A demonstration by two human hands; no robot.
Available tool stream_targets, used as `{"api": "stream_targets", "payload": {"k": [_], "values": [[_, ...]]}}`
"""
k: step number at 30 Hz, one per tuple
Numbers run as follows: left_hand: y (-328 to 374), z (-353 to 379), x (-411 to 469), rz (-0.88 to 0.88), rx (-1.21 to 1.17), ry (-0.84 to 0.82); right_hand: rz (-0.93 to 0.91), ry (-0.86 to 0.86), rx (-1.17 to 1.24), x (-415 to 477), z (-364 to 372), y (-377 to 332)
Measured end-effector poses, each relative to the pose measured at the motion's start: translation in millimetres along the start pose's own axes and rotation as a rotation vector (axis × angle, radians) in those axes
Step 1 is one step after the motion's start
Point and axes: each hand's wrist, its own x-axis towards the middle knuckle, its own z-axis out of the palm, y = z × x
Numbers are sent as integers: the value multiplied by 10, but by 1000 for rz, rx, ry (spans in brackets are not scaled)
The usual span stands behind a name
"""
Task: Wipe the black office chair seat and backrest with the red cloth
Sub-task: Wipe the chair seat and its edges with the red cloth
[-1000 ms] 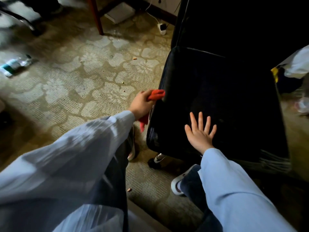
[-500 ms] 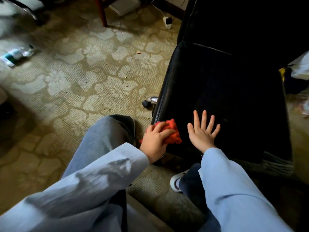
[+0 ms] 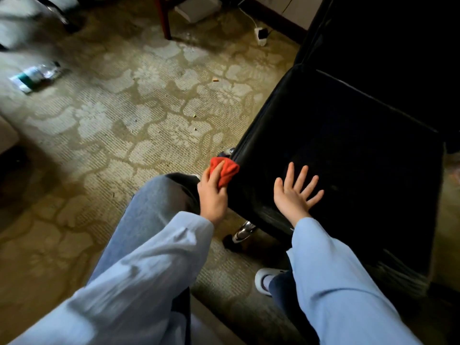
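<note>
Hands at a black office chair, seen from above. At centre frame, the left hand (image 3: 211, 195) grips a bunched red cloth (image 3: 224, 171) and presses it against the seat's left edge. Just right of it, the right hand (image 3: 295, 195) lies flat on the seat (image 3: 348, 150), fingers spread wide, holding nothing. The dark backrest (image 3: 388, 46) rises at upper right. Patterned carpet (image 3: 124, 120) fills the left.

Dim room — chair seat (image 3: 348, 145) near-black, sleeves & edges motion-blurred
</note>
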Motion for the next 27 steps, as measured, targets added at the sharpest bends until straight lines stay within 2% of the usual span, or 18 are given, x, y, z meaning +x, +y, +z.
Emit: {"api": "stream_targets", "payload": {"k": [6, 12, 13, 15, 18, 20, 23, 25, 27], "values": [[56, 104, -125, 18, -44, 63, 49, -16, 90, 111, -20, -222], [67, 210, -498, 233, 29, -202, -48, -64, 184, 84, -181, -255], [80, 192, -482, 235, 6, -184, -88, -54, 222, 60, -211, -207], [116, 124, -293, 165, -70, -21, -177, -27, 215, -13, -283, -46], [184, -56, 166, -2, -88, 238, -255, 41, -5, -116, -384, 291], [159, -99, 428, -72, -93, 250, -253, 43, -133, -153, -446, 502], [120, 13, 567, -51, -104, 146, -217, -88, -254, -150, -464, 662], [122, 127, 500, -54, -109, 156, -218, -120, -267, -127, -430, 683], [120, 208, 402, -48, -89, 183, -234, -79, -257, -106, -395, 692]]}}
